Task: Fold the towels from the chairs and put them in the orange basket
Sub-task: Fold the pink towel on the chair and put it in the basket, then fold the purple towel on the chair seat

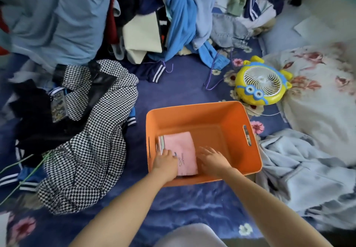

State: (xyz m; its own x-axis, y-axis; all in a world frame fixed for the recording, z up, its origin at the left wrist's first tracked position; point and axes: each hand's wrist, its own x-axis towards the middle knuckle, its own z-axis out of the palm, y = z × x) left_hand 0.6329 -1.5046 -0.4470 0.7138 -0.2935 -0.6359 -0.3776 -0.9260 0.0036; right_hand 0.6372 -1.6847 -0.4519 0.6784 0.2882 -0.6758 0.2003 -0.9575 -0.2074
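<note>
An orange basket [237, 129] stands on the blue flowered bed sheet in the middle of the view. A folded pink towel [180, 144] lies flat in its left half, with striped folded edges showing at its far left. My left hand [165, 162] rests on the towel's near left corner with its fingers laid flat. My right hand [212, 159] is inside the basket just right of the towel, fingers spread and straight, touching the towel's right edge or the basket floor; I cannot tell which.
A black-and-white houndstooth garment [92, 135] lies left of the basket. A heap of mixed clothes [173, 15] fills the back. A yellow toy fan [262, 83] sits behind the basket at the right, beside a floral quilt [317, 85] and a pale blue cloth [300, 173].
</note>
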